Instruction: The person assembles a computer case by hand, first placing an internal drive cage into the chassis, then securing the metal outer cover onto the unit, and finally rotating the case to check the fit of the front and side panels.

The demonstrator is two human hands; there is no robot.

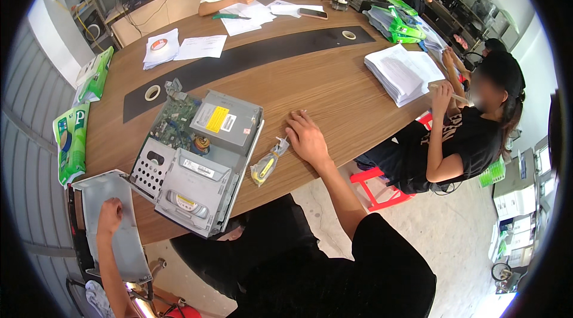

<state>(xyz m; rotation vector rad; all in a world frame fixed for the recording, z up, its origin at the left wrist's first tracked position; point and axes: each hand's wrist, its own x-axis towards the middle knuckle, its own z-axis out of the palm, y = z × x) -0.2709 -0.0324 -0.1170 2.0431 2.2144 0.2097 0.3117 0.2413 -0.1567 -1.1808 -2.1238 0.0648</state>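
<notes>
- The left hand [109, 209] lies closed on the grey metal side panel [113, 228], which hangs off the near-left corner of the bench [322, 88]; whether the fingers curl under the panel's edge I cannot tell; a firm grip at that edge with the sheet kept level would likely stop it tipping off.
- The right hand [305, 137] rests flat on the bench near its near edge, fingers spread and holding nothing; just to its left lies a small clear bag with a yellow tool [267, 163], close but apart from the fingers.
- Between the two hands sits the opened desktop computer case [197, 160], its front overhanging the near edge; the drive cage [230, 122] and green circuit board [176, 121] show inside; steadying the case with the free hand seems wise, as it sits close to the edge.
- Open bench lies right of and beyond the case, up to the dark strip [250, 55]; that is the freest room for moving.
- A tape roll [153, 92] sits near the left edge; paper stacks [403, 72] crowd the right edge.
- Other people sit along the far and right edges, well apart.
</notes>
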